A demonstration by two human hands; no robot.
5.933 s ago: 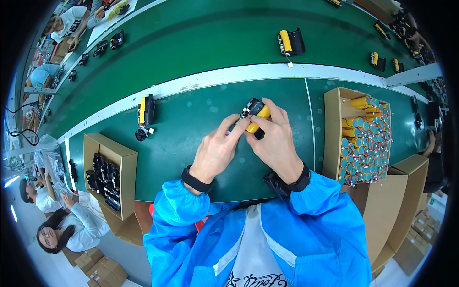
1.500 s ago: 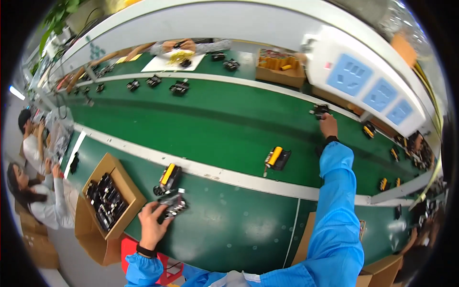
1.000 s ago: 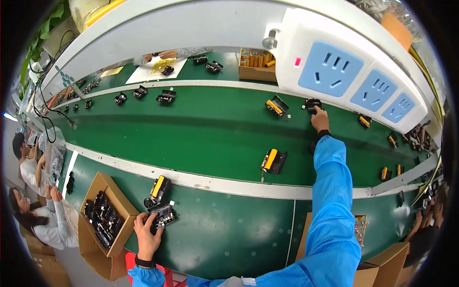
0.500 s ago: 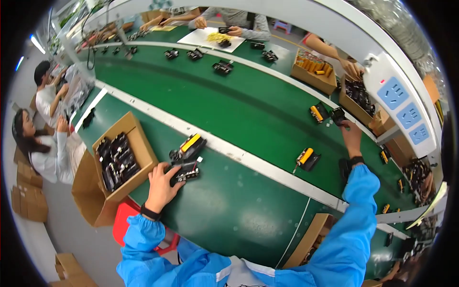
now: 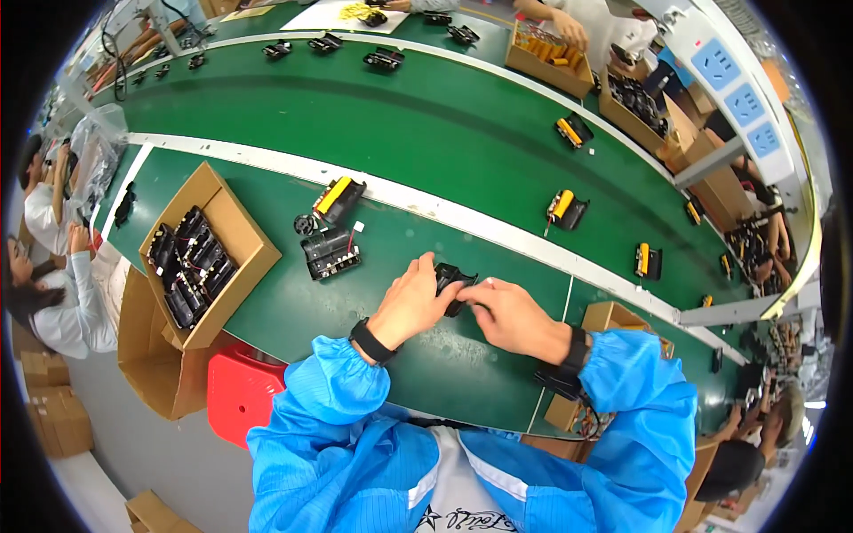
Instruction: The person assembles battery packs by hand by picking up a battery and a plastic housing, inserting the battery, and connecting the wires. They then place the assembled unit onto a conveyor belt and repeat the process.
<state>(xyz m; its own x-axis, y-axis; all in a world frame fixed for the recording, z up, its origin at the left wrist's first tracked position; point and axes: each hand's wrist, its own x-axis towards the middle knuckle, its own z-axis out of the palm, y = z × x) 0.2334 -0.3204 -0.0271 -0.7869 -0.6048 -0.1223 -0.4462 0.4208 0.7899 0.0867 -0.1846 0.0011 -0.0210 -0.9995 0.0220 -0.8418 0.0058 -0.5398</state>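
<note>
My left hand (image 5: pixel 410 300) and my right hand (image 5: pixel 520 322) meet over the near bench, both closed on a small black plastic housing (image 5: pixel 451 281). The left holds its left side; the right thumb and forefinger pinch its right end. Fingers hide part of it. Left of my hands an open black housing (image 5: pixel 331 255) with a thin red wire lies on the bench. Just beyond it sits another housing with a yellow cylindrical cell (image 5: pixel 336 197), beside a small round black part (image 5: pixel 305 224).
A cardboard box (image 5: pixel 258 258) of black housings stands at left, above a red stool (image 5: pixel 242 391). Beyond the white rail (image 5: pixel 400 216), the green belt (image 5: pixel 426 133) carries several housings with yellow cells (image 5: pixel 562 206). Another carton (image 5: pixel 613 315) stands at right. Co-workers sit around the line.
My right hand has come back from the belt with a black housing. My left hand has left the housing near the box and moved right to grip this one. The view has shifted.
</note>
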